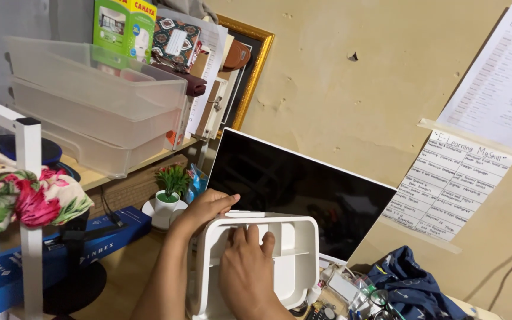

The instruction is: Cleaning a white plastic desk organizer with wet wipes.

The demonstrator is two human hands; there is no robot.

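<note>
Holding a white plastic organizer (256,266) low in the middle of the frame, I have both hands on it. My left hand (204,208) curls over its top left corner, fingers closed on the rim and thumb pointing right along the top edge. My right hand (247,266) lies flat against the organizer's face, fingers (250,236) stretched up and pressed into one of its compartments, not clenched around anything. The organizer stands upright, with a horizontal divider showing to the right of my right hand.

Just behind it, a dark screen (294,189) with a white edge leans against the beige wall (351,101). To the left of my left hand a small green plant in a white pot (170,189) sits on the wooden desk (128,266). A long blue box (54,255) lies at the lower left, and above it flowered cloth (25,195) hangs over a white rack (31,178). In the upper left, clear plastic trays (96,101) are stacked on a shelf, with books and a gold-framed picture (250,65) behind them. Printed sheets (475,148) are taped to the wall on the right. At the lower right lies a crumpled blue cloth (410,284) beside a tangle of small things that I cannot make out.
</note>
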